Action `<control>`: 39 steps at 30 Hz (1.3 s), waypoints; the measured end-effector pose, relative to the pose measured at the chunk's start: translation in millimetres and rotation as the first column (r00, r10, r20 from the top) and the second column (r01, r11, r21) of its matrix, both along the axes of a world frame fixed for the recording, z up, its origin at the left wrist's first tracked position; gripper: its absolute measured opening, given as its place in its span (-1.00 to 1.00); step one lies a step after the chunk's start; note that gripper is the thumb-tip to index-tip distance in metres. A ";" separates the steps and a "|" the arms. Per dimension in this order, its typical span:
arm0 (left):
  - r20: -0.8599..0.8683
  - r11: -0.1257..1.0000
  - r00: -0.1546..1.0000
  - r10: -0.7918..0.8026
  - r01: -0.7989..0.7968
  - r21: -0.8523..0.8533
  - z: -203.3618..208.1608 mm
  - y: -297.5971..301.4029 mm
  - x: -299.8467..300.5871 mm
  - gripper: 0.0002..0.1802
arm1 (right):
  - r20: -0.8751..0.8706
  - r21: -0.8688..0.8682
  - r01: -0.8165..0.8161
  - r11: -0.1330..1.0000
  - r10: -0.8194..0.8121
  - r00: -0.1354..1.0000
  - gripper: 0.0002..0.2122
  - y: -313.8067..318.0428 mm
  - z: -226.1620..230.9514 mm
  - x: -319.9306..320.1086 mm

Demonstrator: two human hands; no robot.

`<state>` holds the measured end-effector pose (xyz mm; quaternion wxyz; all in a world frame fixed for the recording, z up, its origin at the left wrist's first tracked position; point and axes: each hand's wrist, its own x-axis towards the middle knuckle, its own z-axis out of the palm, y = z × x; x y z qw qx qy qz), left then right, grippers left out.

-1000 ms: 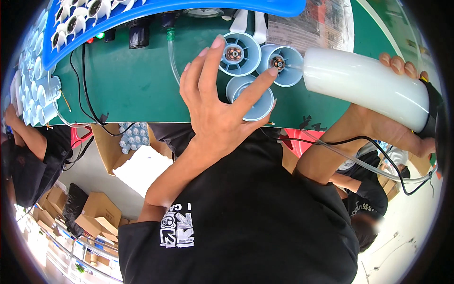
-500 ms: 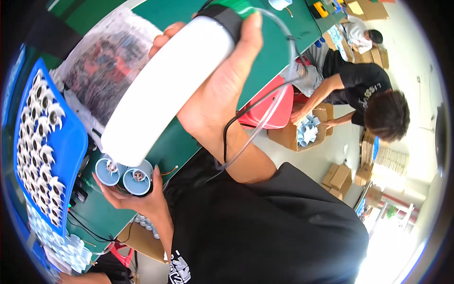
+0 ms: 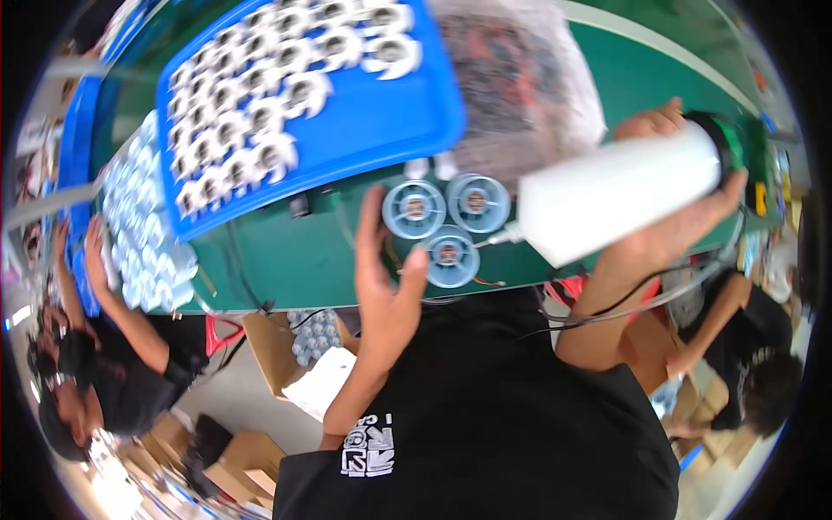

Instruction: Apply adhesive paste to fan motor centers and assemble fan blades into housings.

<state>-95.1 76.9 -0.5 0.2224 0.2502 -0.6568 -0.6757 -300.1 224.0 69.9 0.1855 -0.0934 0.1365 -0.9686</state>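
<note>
Three light-blue round plastic housings stand clustered on the green table: a left one, a right one and a near one. Each has spokes and a coppery centre. My left hand is beside them, index finger and thumb spread, the finger along the left housing and the thumb by the near one. In my right hand lies a large white dispensing syringe with a black and green rear cap, tilted down to the left. Its thin nozzle tip reaches the near housing's rim.
A blue tray with rows of white finned impellers lies behind on the left. Many light-blue housings are piled farther left. A stained cloth-like sheet lies at the back. Cables and a hose trail by my right arm; people work on both sides.
The view has swung round toward the table. The syringe, earlier raised close to the camera, now appears lower with its nozzle at the near housing. Three housings now show instead of two.
</note>
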 end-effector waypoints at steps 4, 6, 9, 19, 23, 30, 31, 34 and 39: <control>0.102 0.985 0.993 0.065 -0.048 -0.163 1.5 3.1 -0.3 -0.26 | -0.173 0.140 0.009 0.990 0.016 0.985 -0.13 -31.8 3.4 5.0; 0.129 0.961 0.987 0.098 -0.060 -0.270 4.3 5.5 -5.9 -0.30 | -0.230 0.180 0.005 0.984 0.038 0.972 -0.07 -42.9 -1.0 6.4; 0.154 0.926 0.980 0.129 -0.064 -0.372 7.1 6.4 -11.8 -0.36 | -0.343 0.223 0.017 0.975 0.062 0.937 -0.04 -52.5 -4.0 15.1; 0.138 0.895 0.977 0.160 -0.085 -0.438 -0.5 8.3 -13.7 -0.40 | -0.379 0.277 0.047 0.960 0.064 0.923 -0.03 -61.7 -11.7 22.4; 0.137 0.891 0.977 0.161 -0.084 -0.446 0.3 8.5 -14.1 -0.39 | -0.359 0.317 0.130 0.939 -0.008 0.933 -0.04 -67.9 -5.9 27.6; 0.122 0.889 0.979 0.166 -0.095 -0.447 0.4 8.1 -14.6 -0.38 | -0.426 0.344 0.240 0.908 -0.077 0.901 -0.02 -70.5 -6.5 28.2; 0.123 0.889 0.978 0.168 -0.097 -0.447 0.1 8.0 -14.7 -0.38 | -0.425 0.345 0.237 0.908 -0.074 0.902 -0.02 -71.3 -6.4 28.9; 0.118 0.885 0.979 0.167 -0.096 -0.455 -0.7 7.9 -15.0 -0.38 | -0.443 0.336 0.252 0.907 -0.084 0.893 -0.01 -74.0 -4.0 31.9; 0.121 0.886 0.979 0.166 -0.094 -0.453 -1.5 7.9 -13.7 -0.37 | -0.472 0.417 0.212 0.884 0.011 0.882 0.01 -66.0 -5.2 29.8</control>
